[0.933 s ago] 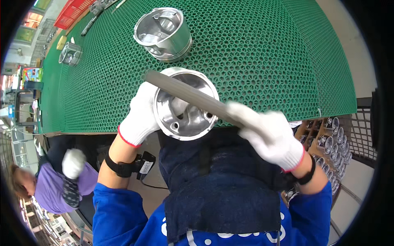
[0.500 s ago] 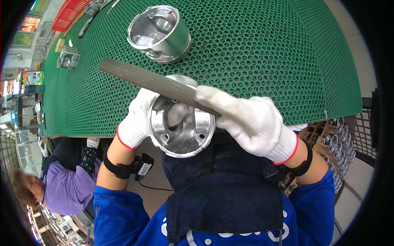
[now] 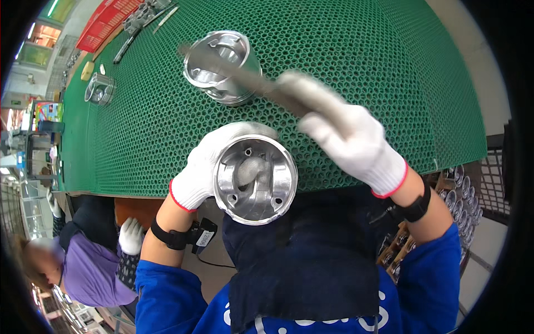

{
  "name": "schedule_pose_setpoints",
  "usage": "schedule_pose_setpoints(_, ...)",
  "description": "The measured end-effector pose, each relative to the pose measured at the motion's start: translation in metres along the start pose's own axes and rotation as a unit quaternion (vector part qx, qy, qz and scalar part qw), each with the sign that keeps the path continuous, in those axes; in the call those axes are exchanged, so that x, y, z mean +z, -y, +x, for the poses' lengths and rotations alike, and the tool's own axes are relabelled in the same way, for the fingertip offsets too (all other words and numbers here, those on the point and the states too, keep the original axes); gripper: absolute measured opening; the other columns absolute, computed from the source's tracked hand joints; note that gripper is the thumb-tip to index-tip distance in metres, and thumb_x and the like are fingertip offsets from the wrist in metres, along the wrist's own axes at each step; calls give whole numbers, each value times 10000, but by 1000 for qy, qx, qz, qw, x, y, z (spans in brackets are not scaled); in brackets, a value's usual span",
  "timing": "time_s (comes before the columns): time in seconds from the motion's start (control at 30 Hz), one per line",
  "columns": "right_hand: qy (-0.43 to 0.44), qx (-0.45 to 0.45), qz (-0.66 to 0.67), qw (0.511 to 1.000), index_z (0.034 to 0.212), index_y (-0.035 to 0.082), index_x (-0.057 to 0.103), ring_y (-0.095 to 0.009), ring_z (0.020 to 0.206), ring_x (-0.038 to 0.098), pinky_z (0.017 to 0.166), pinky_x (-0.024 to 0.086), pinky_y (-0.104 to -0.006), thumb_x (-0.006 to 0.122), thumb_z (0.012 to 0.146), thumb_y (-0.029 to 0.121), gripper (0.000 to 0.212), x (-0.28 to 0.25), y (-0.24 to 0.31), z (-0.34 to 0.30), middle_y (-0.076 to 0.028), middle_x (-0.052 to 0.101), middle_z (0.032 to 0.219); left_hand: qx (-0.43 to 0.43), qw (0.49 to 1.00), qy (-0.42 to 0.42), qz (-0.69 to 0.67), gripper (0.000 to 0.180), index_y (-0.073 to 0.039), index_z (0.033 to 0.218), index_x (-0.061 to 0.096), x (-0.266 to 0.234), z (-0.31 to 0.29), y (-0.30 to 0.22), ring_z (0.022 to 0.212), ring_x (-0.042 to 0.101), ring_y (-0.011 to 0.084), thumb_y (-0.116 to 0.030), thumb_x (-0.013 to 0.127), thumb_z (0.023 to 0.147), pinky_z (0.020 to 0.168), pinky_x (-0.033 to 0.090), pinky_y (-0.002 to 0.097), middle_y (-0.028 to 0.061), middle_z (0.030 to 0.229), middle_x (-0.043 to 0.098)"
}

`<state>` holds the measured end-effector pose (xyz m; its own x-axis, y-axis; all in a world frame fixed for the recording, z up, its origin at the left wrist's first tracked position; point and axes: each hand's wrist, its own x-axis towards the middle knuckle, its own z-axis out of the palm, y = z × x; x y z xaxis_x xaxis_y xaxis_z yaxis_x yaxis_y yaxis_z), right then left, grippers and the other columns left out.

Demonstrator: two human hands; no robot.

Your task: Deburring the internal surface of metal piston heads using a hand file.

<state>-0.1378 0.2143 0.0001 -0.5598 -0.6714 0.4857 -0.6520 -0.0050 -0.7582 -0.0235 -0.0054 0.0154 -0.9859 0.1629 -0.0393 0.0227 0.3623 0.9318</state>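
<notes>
My left hand (image 3: 200,161), in a white knit glove, grips a shiny metal piston (image 3: 258,209) just off the mat's near edge. The piston's hollow side faces up, and a gloved fingertip shows inside, through the pin hole. My right hand (image 3: 356,139), gloved too, is closed round one end of a long grey bar, seemingly a file (image 3: 273,93). Blurred by motion, the file points up and left. It is apart from the held piston and overlaps in view a second piston (image 3: 229,99) standing on the green mat (image 3: 356,61).
Farther left on the mat is another piston (image 3: 101,89), with a yellowish block (image 3: 87,71) beyond it. A red crate (image 3: 105,25) and dark rod (image 3: 127,47) lie at the far left. A co-worker in purple (image 3: 92,264) sits left; racked pistons (image 3: 459,206) stand right.
My right hand has lifted the file up and away from the piston's rim. The held piston has shifted slightly right and down in view. The co-worker's gloved hand has moved lower.
</notes>
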Motion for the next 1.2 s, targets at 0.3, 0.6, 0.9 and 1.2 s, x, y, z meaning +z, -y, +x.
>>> schedule_pose_setpoints(0.3, -220, 33, 555, 801, 1178, 73, 529, -98, 722, 408, 585, 368, -236, 493, 1031, 320, 289, -98, 14, -55, 2, 454, 867, 113, 869, -117, 467, 524, -21, 1254, 588, -5, -59, -35, 906, 654, 316, -30, 675, 738, 789, 517, 370, 149, 979, 674)
schedule_pose_setpoints(0.6, -131, 23, 598, 790, 1137, 43, 559, -211, 740, 636, 632, 582, -287, 570, 984, 352, 344, -82, 17, -83, -186, 588, 1046, 118, 909, -45, 398, 363, -51, 1019, 690, 12, -102, -90, 883, 661, 302, -149, 774, 680, 844, 510, 434, 112, 909, 674)
schedule_pose_setpoints(0.9, -46, -88, 429, 898, 808, 115, 600, -194, 557, 556, 471, 539, -311, 706, 868, 106, 122, -87, 73, -97, -88, 525, 892, 139, 734, 135, 650, 357, -152, 947, 665, 5, -42, -89, 1159, 537, 279, -247, 749, 613, 1009, 433, 487, -3, 1073, 648)
schedule_pose_setpoints(1.2, 14, -192, 464, 865, 1007, -1, 652, -188, 596, 642, 561, 566, -285, 616, 923, 52, 105, -147, 73, -134, -113, 642, 779, -36, 762, -147, 629, 343, -36, 931, 678, -100, -84, -31, 779, 632, 310, -212, 839, 685, 706, 513, 402, 100, 799, 654)
